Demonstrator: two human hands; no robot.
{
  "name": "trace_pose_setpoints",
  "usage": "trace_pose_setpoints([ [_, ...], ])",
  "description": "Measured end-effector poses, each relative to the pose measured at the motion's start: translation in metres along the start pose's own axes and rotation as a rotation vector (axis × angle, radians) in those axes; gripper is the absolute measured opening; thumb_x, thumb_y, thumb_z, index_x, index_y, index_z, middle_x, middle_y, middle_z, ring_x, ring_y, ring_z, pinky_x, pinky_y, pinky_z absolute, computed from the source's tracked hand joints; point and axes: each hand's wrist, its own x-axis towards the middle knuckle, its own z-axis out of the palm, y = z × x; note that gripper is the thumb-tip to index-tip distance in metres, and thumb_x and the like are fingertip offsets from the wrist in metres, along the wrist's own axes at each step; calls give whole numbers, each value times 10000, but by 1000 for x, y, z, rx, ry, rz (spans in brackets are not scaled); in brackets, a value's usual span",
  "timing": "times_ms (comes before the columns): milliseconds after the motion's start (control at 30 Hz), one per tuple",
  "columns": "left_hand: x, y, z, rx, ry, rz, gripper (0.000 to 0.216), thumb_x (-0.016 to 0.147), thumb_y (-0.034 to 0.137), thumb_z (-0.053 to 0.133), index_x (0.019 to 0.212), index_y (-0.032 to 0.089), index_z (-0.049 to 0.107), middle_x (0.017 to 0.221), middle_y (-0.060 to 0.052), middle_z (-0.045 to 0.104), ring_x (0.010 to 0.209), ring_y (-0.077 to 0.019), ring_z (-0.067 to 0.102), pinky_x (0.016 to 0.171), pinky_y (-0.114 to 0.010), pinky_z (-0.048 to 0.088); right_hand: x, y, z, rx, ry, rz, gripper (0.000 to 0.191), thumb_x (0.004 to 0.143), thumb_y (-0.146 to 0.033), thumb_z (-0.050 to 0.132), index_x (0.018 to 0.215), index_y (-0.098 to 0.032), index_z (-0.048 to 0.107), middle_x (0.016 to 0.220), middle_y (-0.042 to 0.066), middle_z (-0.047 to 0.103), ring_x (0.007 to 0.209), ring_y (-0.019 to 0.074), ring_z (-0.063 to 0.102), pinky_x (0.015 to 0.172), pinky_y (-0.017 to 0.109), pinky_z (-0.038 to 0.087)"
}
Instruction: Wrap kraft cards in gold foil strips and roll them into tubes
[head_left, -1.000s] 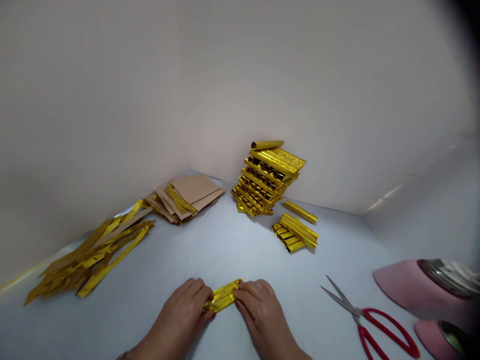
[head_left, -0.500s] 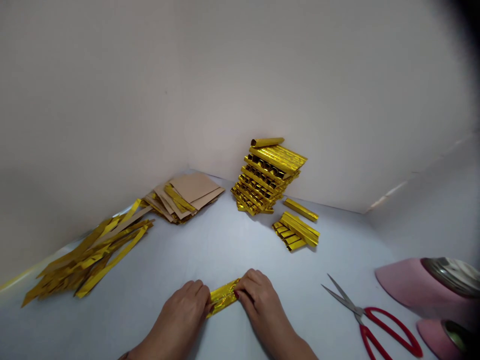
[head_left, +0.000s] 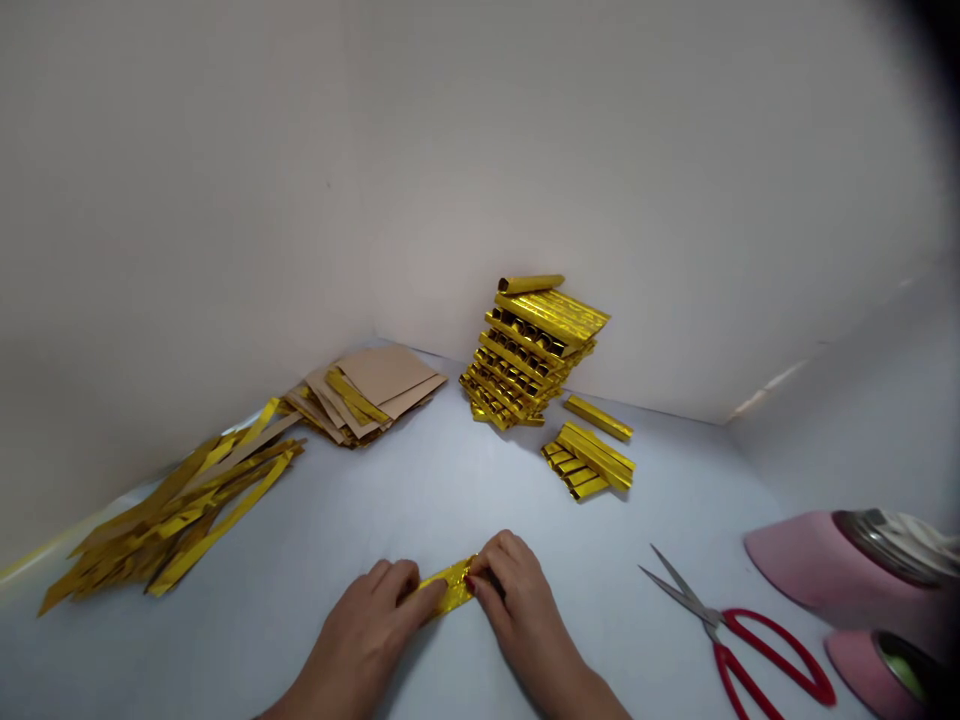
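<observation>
A shiny gold paper strip (head_left: 454, 588) lies between my two hands near the front of the table. Fingers of my left hand (head_left: 375, 620) are closed on its left end, with the thumb stretched along the top of it. My right hand (head_left: 514, 600) pinches the right end between thumb and fingers. Parts of the strip are hidden under both hands. Beyond them stand a stack of folded gold paper tubes (head_left: 551, 315) and a smaller pile of tubes (head_left: 592, 462), with one single tube (head_left: 598, 418) beside it.
Red-handled scissors (head_left: 712, 617) lie with blades parted on the right. Two pink containers (head_left: 795, 560) stand at the right edge. Brown-backed paper squares (head_left: 390, 378) and a heap of gold strips (head_left: 180, 510) lie to the left. Walls (head_left: 450, 180) rise behind the table (head_left: 420, 490).
My left thumb has moved right, onto the top of the gold strip, covering more of it. My right hand stays pinched at the other end. The view has shifted slightly.
</observation>
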Motion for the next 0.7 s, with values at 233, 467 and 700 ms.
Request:
trace_pose_setpoints([
  [233,-8,-21,6,48,-9,369,493,908,45,393,1366,226,402,1357,-53,526,1248,-208,474,1033,-374,374,1,4,2,15,16,7,235,781,25,545,751,-202,493,803,11,537,757,179,532,664,314,449],
  [467,-14,-19,-23,58,-209,361,696,905,490,531,1466,207,233,1465,-128,333,1336,-290,326,1064,-488,295,-4,3,5,-38,56,-17,188,825,-11,502,828,-187,568,876,67,606,822,214,578,709,364,483],
  [700,-11,-16,-21,-36,-268,290,761,908,526,503,1485,262,82,1509,-108,212,1368,-291,246,1081,-528,217,-26,3,20,-351,-226,-347,664,914,-426,489,1445,-106,253,1469,146,336,1326,297,347,1022,533,358],
])
